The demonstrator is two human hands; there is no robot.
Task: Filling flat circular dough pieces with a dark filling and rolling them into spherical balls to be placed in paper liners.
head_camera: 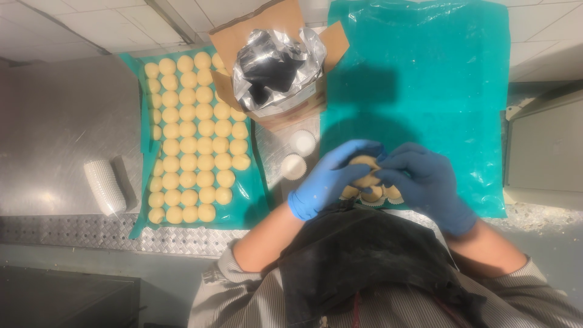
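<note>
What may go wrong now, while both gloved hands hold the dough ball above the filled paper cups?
1. The left hand and right hand press the dough ball together; it might get squashed out of shape.
2. The filled paper cups lie close to the near edge of the teal sheet, right under the wrists; a sleeve could knock them.
3. The empty paper cups beside the left hand look light and could tip.

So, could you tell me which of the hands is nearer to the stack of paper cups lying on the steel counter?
Left. The left hand is closer to the stack of paper cups at far left; the right hand is farther right.
</note>
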